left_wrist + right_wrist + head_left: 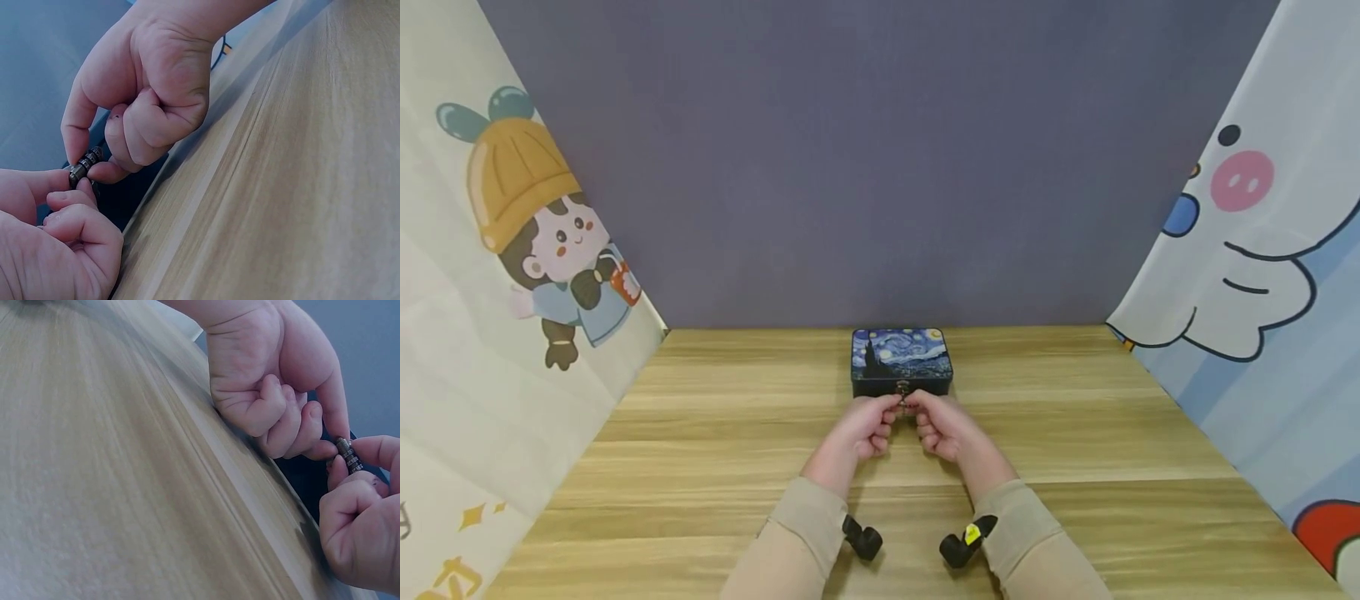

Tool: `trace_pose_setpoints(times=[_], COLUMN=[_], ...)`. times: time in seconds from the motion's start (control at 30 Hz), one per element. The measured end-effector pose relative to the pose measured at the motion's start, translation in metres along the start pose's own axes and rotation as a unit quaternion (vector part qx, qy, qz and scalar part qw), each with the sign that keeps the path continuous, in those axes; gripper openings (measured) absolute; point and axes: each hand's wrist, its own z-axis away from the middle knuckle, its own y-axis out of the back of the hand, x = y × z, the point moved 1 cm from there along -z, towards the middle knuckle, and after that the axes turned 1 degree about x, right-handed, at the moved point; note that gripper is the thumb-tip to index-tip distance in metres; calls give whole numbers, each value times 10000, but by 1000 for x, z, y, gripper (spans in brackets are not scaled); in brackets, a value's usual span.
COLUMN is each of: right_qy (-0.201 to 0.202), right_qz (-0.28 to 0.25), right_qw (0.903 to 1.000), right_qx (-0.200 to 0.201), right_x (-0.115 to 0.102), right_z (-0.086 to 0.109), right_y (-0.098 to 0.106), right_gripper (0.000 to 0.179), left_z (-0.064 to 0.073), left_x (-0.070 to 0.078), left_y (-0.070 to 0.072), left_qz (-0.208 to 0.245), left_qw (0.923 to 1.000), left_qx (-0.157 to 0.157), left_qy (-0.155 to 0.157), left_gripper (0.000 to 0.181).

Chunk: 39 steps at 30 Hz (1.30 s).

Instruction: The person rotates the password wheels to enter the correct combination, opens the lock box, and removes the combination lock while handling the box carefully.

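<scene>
A small box with a starry night painting on its lid [901,354] lies lid down at the table's far edge. At its front clasp [902,387] is a small bronze-coloured combination padlock [85,165] with ridged number dials. Thumb and index finger of the left hand [868,423] pinch one end of the padlock. From the other side, the right hand [946,425] grips the dials between thumb and index finger. The remaining fingers of both hands are curled into the palms. Fingertips partly hide the padlock in both wrist views.
The wooden tabletop [715,467] stretches around the box and forearms. A grey panel [880,167] rises right behind the box. Printed cartoon curtains hang at the left [445,333] and right [1262,308]. A small black camera [863,540] sits on the left wrist, another [958,547] on the right.
</scene>
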Motion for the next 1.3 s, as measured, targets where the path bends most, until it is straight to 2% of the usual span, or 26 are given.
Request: trace_pose_setpoints(times=[0.3, 0.73, 0.87, 1.1, 1.3], right_qy=[-5, 35, 12, -70, -128], right_qz=[61, 133, 56, 1, -77], right_qw=[10000, 9999, 10000, 9999, 9997], right_qx=[25, 58, 10, -113, -191], right_x=[0, -1, -2, -5, -8], right_z=[-2, 4, 5, 7, 8], right_y=[0, -2, -2, 2, 4], right_gripper=[17, 19, 26, 50, 47], left_z=[-1, 4, 4, 3, 3], left_x=[0, 1, 1, 2, 2], left_y=[0, 0, 2, 3, 3], left_qz=[25, 175, 206, 169, 192], left_qw=[10000, 9998, 9997, 9998, 9997], left_qx=[-18, -112, -122, -102, -118], left_qy=[-6, -18, -28, -50, -26], left_gripper=[24, 22, 22, 21, 21])
